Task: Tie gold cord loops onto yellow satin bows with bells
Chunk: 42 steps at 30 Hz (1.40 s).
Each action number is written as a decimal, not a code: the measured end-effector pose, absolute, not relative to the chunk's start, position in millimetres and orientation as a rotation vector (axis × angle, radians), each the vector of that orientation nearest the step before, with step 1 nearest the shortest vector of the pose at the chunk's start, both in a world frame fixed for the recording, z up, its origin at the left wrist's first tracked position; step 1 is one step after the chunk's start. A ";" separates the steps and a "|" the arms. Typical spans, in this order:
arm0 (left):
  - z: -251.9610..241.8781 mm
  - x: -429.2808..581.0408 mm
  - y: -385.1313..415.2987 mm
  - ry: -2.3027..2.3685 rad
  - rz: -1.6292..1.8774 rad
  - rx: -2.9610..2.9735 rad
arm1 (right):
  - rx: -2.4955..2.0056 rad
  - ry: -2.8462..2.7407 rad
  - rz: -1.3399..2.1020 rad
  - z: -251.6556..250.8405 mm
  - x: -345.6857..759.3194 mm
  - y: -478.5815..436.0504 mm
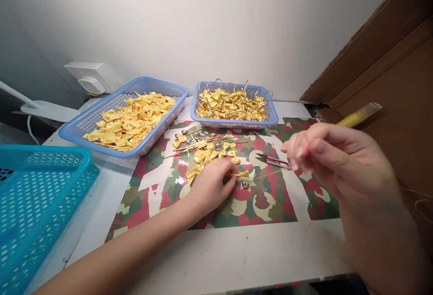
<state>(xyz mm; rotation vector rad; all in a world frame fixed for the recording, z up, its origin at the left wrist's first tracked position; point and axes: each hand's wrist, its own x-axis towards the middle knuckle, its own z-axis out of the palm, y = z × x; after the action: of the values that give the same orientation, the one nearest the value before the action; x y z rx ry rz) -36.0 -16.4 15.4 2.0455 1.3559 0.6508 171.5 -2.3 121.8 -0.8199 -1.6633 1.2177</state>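
Note:
My left hand (214,180) rests low over the patterned mat, its thumb and fingers closed on a small yellow fabric bow (241,174). A silver jingle bell (246,185) lies just beside that bow. My right hand (345,164) is raised on the right, fingers pinched together. A faint, blurred thin cord seems to run from the bow toward these fingers; its end is hidden. Between the hands lie small thread snips (273,160), partly behind my right fingers. Beyond my left hand are loose yellow bows (211,150), gold cords (184,150) and several silver bells (197,135).
A blue basket (98,144) of yellow bows stands back left. Another blue basket (233,125) holds bows with gold cords. A teal basket (50,155) is at the left edge. A camouflage mat (209,218) covers part of the white table. Cardboard (389,74) rises on the right.

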 end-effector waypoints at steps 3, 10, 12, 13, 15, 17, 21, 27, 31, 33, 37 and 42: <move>15.1 -35.7 -17.2 1.197 0.802 1.624 | -0.955 -1.813 1.159 98.4 160.7 0.3; 6.3 -32.2 -15.5 1.060 0.772 1.172 | -1.237 -1.768 1.229 20.0 147.3 -10.2; 4.9 -31.2 -15.6 1.061 0.800 1.143 | -1.252 -1.655 1.192 10.8 148.7 -16.9; 4.3 -30.6 -16.0 1.062 0.829 1.130 | -1.250 -1.609 1.164 8.7 148.8 -19.7; 3.3 -29.1 -18.0 1.073 0.887 1.107 | -1.229 -1.544 1.123 7.2 147.6 -23.5; 2.0 -27.6 -20.8 1.091 0.926 1.086 | -1.213 -1.500 1.095 7.1 145.1 -25.2; -0.4 -25.8 -25.7 1.127 0.942 1.092 | -1.207 -1.483 1.052 6.0 141.5 -26.0; 0.3 -26.8 -25.5 1.081 0.928 1.140 | -1.183 -1.531 0.998 6.5 142.7 -27.7; 0.3 -27.2 -24.4 1.076 0.914 1.118 | -1.194 -1.507 0.989 7.1 142.5 -28.2; 0.4 -26.8 -23.7 1.071 0.929 1.100 | -1.206 -1.495 1.009 7.4 141.7 -28.5; 2.1 -26.4 -21.5 1.070 0.929 1.057 | -1.229 -1.475 1.095 8.6 140.7 -29.5; 4.5 -27.3 -20.7 1.128 0.885 1.054 | -1.247 -1.510 1.129 9.1 142.4 -29.7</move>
<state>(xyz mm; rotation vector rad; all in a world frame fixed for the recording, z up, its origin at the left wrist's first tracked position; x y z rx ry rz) -27.3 -20.7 4.5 1.0543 1.1284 0.8849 142.4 -29.7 9.1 -1.2469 -1.5096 1.1290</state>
